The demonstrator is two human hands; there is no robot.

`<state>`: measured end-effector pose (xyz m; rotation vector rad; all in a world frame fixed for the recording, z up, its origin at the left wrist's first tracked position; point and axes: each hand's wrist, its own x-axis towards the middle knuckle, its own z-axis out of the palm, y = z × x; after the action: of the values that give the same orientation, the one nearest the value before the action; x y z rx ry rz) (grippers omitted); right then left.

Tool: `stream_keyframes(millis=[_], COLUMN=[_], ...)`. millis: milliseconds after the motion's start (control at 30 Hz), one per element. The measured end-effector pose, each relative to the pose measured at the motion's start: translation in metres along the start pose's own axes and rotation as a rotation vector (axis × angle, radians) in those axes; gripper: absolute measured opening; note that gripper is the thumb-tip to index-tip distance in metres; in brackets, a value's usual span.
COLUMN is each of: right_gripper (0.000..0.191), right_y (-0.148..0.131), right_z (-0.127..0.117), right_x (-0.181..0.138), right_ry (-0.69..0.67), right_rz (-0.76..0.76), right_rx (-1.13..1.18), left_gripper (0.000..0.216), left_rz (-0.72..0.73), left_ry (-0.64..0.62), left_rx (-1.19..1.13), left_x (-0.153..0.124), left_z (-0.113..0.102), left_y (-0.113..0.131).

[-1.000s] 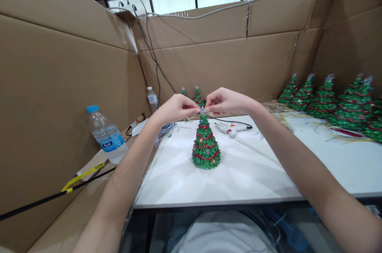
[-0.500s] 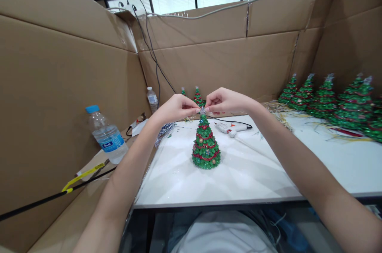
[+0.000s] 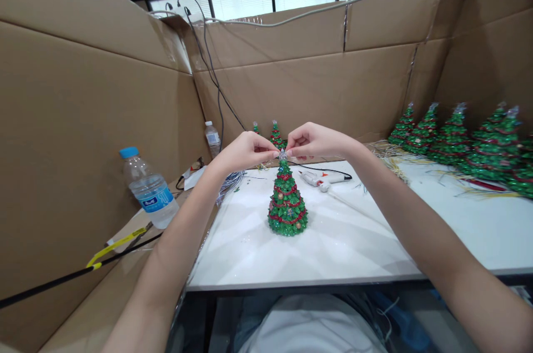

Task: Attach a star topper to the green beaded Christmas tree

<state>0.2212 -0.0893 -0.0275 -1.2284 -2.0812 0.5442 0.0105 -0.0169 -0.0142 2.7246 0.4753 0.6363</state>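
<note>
A small green Christmas tree (image 3: 288,203) with red garland and little ornaments stands upright on the white table (image 3: 241,253). At its tip sits a clear star topper (image 3: 283,155). My left hand (image 3: 250,149) pinches the star from the left with thumb and forefinger. From the right, my right hand (image 3: 310,141) pinches the same star, its other fingers curled. The fingertips cover part of the star's edges. Just behind the tree to the right lies a white hot glue gun (image 3: 327,180) with a glue stick in its back end.
Several finished-looking trees (image 3: 453,134) line the right side, with loose yellow strands (image 3: 393,167) around them. Two more trees (image 3: 275,135) stand behind my hands. A water bottle (image 3: 152,189) and a smaller bottle (image 3: 212,139) are at left. Cardboard walls (image 3: 312,86) enclose the table.
</note>
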Motion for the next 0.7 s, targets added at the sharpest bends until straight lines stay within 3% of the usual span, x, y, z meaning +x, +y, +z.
stream_keyframes(millis=[700], right_gripper=[0.016], right_y=[-0.0007], right_z=[0.0003], right_x=[-0.0003], right_ry=[0.002], right_rz=[-0.003], right_rx=[0.007], left_gripper=[0.033], left_rz=[0.005], left_ry=[0.003], left_rx=[-0.007], left_x=[0.0002], left_z=[-0.0002], left_y=[0.0004])
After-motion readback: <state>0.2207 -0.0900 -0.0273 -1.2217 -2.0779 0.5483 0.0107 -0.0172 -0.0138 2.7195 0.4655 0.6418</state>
